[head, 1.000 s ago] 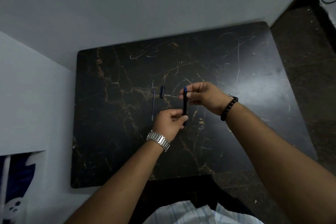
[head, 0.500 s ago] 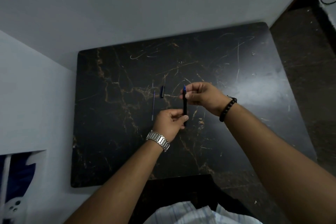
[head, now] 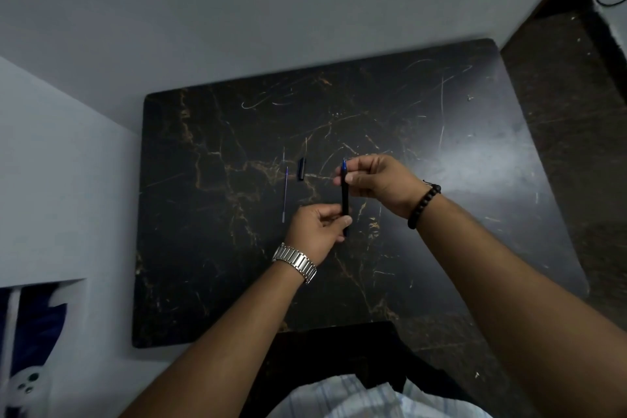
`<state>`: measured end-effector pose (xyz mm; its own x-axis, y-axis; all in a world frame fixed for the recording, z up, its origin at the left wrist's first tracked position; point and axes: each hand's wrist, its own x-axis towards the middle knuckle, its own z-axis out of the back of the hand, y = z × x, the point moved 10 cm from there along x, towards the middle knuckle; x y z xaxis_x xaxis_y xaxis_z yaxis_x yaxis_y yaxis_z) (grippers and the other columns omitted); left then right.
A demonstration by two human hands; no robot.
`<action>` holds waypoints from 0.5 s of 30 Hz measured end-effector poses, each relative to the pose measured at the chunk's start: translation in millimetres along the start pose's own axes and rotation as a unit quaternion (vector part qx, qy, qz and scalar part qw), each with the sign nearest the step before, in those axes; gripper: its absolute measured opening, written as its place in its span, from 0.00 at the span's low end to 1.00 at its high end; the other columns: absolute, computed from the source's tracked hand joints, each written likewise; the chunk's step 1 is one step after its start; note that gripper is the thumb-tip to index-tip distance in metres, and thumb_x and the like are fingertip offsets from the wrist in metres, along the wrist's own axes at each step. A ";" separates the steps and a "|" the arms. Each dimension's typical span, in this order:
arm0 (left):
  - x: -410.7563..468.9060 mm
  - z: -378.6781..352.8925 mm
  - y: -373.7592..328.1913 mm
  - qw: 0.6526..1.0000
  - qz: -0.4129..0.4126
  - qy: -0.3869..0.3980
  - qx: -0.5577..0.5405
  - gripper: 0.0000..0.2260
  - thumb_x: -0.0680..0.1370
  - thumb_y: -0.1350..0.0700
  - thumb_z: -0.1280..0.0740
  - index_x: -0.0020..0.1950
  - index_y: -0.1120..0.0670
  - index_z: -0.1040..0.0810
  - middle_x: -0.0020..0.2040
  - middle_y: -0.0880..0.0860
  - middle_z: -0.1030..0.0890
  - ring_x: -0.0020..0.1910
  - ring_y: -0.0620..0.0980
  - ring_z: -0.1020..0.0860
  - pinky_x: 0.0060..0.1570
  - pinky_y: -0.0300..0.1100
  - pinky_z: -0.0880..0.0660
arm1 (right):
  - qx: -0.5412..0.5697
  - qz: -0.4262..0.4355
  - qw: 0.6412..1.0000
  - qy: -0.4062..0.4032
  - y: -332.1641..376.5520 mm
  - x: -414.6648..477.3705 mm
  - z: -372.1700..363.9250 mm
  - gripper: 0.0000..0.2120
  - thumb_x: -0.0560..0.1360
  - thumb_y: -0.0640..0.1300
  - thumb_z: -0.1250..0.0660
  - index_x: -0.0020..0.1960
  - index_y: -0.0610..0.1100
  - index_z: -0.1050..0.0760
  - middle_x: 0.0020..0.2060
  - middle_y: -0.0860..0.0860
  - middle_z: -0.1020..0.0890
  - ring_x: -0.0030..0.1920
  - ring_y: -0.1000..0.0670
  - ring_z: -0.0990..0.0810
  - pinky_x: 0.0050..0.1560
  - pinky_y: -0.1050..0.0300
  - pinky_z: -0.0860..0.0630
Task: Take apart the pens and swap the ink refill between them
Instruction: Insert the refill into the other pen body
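A black pen barrel (head: 345,195) stands nearly upright above the dark marble table (head: 210,265). My left hand (head: 317,231) pinches its lower end. My right hand (head: 376,180) pinches its upper end, where a blue tip (head: 344,164) sticks out. To the left, a thin ink refill (head: 285,194) lies on the table, blue along its upper part and pale at its near end. A small black pen cap (head: 301,169) lies just right of the refill's far end.
The table sits in a corner, with pale walls behind and to the left. Its right edge drops to a dark floor (head: 570,119). A white game controller (head: 27,387) lies at the lower left, off the table.
Both hands hold the pen in almost the same place. My right hand's fingers have shifted slightly at the pen's top end.
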<state>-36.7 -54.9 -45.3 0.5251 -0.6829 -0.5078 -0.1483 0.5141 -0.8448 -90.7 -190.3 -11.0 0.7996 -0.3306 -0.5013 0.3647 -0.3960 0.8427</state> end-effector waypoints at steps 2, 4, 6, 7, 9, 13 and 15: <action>-1.5 0.1 0.7 1.000 0.001 -0.005 0.002 0.09 0.75 0.63 0.26 0.54 0.53 0.14 0.36 0.45 0.14 0.36 0.42 0.15 0.35 0.37 0.18 | -0.005 0.006 1.000 -0.015 0.6 -0.3 2.7 0.10 0.77 0.31 0.34 0.50 0.43 0.18 0.42 0.51 0.12 0.47 0.55 0.14 0.47 0.61 0.20; -3.0 -0.2 0.7 1.000 -0.001 -0.010 0.011 0.09 0.75 0.63 0.26 0.55 0.56 0.15 0.37 0.46 0.15 0.35 0.42 0.16 0.35 0.36 0.19 | -0.012 0.009 1.000 -0.027 -0.7 -0.6 5.9 0.09 0.76 0.31 0.32 0.49 0.43 0.18 0.41 0.51 0.12 0.46 0.54 0.14 0.49 0.60 0.19; -4.1 -0.4 2.4 1.000 0.002 -0.016 0.020 0.11 0.75 0.62 0.26 0.57 0.57 0.15 0.39 0.48 0.15 0.35 0.42 0.16 0.35 0.35 0.19 | -0.019 0.009 0.999 -0.040 -3.2 -0.9 7.5 0.08 0.76 0.31 0.31 0.48 0.43 0.18 0.41 0.50 0.12 0.46 0.54 0.14 0.50 0.58 0.20; -4.5 -0.1 3.8 0.999 0.005 -0.022 0.024 0.12 0.75 0.61 0.26 0.58 0.58 0.16 0.40 0.50 0.15 0.35 0.42 0.16 0.35 0.36 0.19 | -0.022 0.008 0.999 -0.049 -5.0 -1.1 8.2 0.08 0.75 0.32 0.31 0.48 0.43 0.18 0.41 0.50 0.12 0.46 0.54 0.14 0.51 0.58 0.20; -4.6 0.7 7.4 0.999 0.013 -0.035 0.029 0.13 0.75 0.61 0.25 0.59 0.60 0.16 0.42 0.52 0.15 0.36 0.44 0.16 0.36 0.37 0.18 | -0.025 0.006 0.997 -0.069 -8.4 -1.7 9.1 0.08 0.75 0.32 0.30 0.48 0.43 0.18 0.40 0.50 0.12 0.45 0.54 0.14 0.51 0.57 0.21; 0.8 -1.7 5.5 0.999 0.007 0.009 0.032 0.13 0.75 0.59 0.25 0.58 0.60 0.16 0.43 0.51 0.14 0.39 0.48 0.14 0.38 0.39 0.17 | -0.026 -0.007 0.995 -0.094 -13.7 -2.7 12.3 0.07 0.74 0.34 0.29 0.47 0.45 0.17 0.39 0.52 0.12 0.44 0.54 0.15 0.54 0.51 0.22; 9.5 6.5 -0.7 0.999 -0.007 0.024 0.037 0.10 0.76 0.58 0.26 0.57 0.58 0.16 0.43 0.50 0.13 0.40 0.48 0.13 0.39 0.41 0.17 | -0.018 -0.016 0.994 -0.105 -16.7 -3.6 16.5 0.07 0.74 0.34 0.28 0.45 0.45 0.17 0.39 0.52 0.13 0.44 0.52 0.17 0.54 0.49 0.22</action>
<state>-26.1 -58.4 -48.4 0.4857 -0.7136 -0.5048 -0.0785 0.5395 -0.8383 -107.6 -196.7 -26.5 0.6711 -0.4924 -0.5542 0.4081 -0.3788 0.8307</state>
